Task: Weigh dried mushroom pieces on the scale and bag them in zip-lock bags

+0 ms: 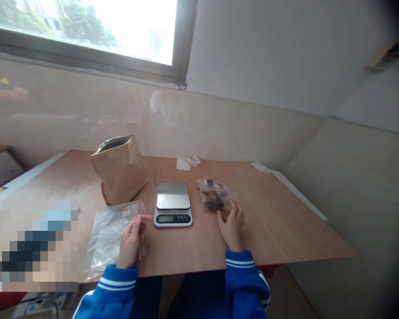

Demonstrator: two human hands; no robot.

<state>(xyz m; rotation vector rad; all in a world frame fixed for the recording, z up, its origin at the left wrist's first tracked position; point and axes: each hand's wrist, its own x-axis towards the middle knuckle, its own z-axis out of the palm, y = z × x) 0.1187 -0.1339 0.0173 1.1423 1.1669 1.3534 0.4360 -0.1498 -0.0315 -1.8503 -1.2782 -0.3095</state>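
My left hand (131,239) lies over the right side of a flat clear zip bag (103,235) with red seal lines. Its index finger stretches toward the lower left edge of a digital kitchen scale (173,195); whether it touches is unclear. Nothing sits on the scale's steel plate, and its display is too small to read. To the scale's right lies a small clear zip bag (214,195) with dark and pale pieces that look like dried mushrooms. My right hand (232,223) is at this bag's lower right, thumb and fingers apart.
A brown paper pouch (119,175) stands open-topped behind the flat bag. White paper scraps (183,164) and a crumpled tissue (261,167) lie along the wooden table's (286,221) back edge. A pixelated patch covers the left side. The wall and window are behind.
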